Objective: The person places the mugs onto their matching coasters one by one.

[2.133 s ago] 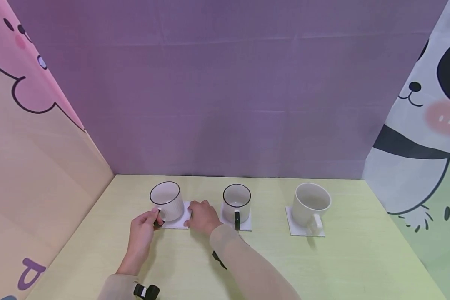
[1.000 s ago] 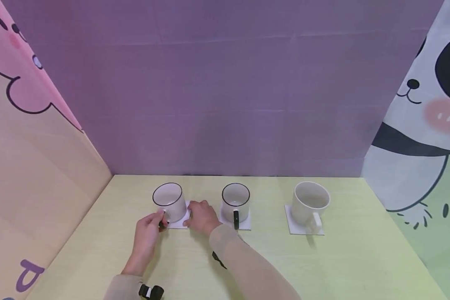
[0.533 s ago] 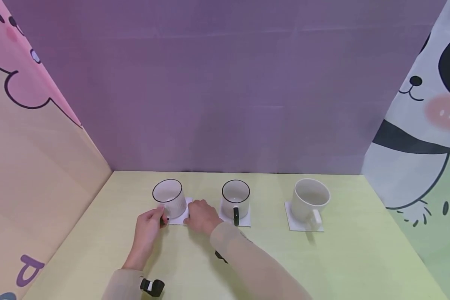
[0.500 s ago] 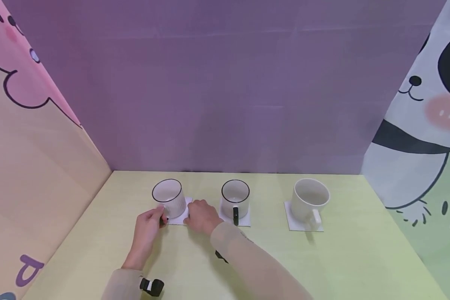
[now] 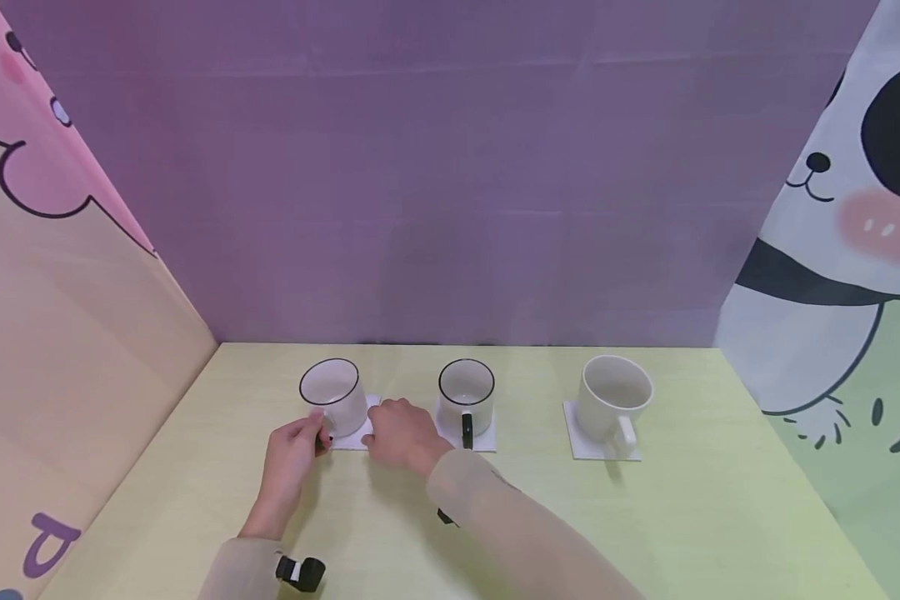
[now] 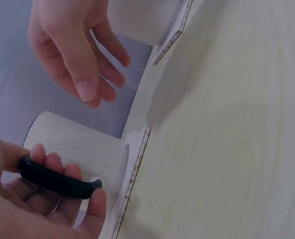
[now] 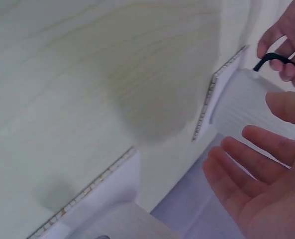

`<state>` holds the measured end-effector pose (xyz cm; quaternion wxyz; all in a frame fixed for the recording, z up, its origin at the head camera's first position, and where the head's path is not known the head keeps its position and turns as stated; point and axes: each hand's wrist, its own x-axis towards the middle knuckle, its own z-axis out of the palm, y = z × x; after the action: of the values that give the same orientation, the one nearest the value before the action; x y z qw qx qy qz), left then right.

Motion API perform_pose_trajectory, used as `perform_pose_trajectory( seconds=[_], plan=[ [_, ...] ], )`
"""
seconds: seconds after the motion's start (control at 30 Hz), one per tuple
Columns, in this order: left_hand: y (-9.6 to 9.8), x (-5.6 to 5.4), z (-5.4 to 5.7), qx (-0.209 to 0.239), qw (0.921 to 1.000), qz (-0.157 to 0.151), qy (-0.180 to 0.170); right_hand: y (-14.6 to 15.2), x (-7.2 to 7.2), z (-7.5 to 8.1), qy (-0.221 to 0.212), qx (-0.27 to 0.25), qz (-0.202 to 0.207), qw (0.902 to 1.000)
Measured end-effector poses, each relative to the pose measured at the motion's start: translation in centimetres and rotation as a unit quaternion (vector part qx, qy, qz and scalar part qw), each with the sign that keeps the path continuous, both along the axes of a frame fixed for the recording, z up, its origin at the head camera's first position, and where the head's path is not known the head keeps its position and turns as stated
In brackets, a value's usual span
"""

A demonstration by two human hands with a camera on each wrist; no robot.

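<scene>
At the left of the head view, a white mug with a black rim stands upright on a square white coaster. My left hand grips its black handle, fingers and thumb curled round it in the left wrist view. Just to the right of this coaster, my right hand hovers apart from it. The right wrist view shows the right hand's loosely bent fingers holding nothing. The head view hides part of the coaster's right edge behind that hand.
A similar black-rimmed mug with a black handle stands on a white coaster in the middle, close to my right hand. Farther right, a plain white mug stands on another coaster. A purple backdrop rises behind the table.
Early on, the left mug shifted slightly right on its coaster, my left hand keeping its handle. My right hand, at the coaster's right edge before, has now come away from it.
</scene>
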<state>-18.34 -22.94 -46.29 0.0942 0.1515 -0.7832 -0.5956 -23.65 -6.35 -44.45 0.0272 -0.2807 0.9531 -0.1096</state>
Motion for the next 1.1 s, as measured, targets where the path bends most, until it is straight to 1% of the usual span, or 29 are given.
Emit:
perform_pose_trajectory(
  seconds=[0.13, 0.27, 0.37, 0.53, 0.8, 0.93, 1.03, 1.1],
  plan=[
    [-0.1, 0.0, 0.0, -0.009, 1.0, 0.001, -0.002, 0.6, 1.0, 0.6, 0.012, -0.001, 0.0, 0.9999],
    [-0.2, 0.1, 0.1, -0.021, 0.9997, 0.01, 0.001, 1.1, 2.3, 1.2, 0.02, -0.006, 0.011, 0.9997],
    [-0.2, 0.2, 0.1, -0.023, 0.9997, 0.012, 0.002, 1.7, 3.1, 1.3, 0.03, -0.01, 0.022, 0.9992],
    [-0.3, 0.3, 0.1, -0.019, 0.9998, 0.011, -0.003, 2.8, 4.1, 1.3, 0.044, -0.021, 0.032, 0.9983],
    [-0.2, 0.2, 0.0, -0.019, 0.9997, 0.011, -0.009, 5.1, 5.4, 1.7, 0.045, -0.055, 0.049, 0.9963],
    [-0.1, 0.3, -0.1, -0.022, 0.9997, 0.005, -0.01, 6.4, 6.1, 2.3, 0.036, -0.075, 0.047, 0.9955],
    [-0.1, 0.4, -0.2, -0.043, 0.999, 0.005, -0.009, 7.3, 6.5, 3.1, 0.022, -0.093, 0.041, 0.9946],
    [0.0, 0.4, -0.2, -0.071, 0.9974, 0.003, -0.009, 7.8, 6.6, 3.6, 0.013, -0.104, 0.033, 0.9939]
  ],
)
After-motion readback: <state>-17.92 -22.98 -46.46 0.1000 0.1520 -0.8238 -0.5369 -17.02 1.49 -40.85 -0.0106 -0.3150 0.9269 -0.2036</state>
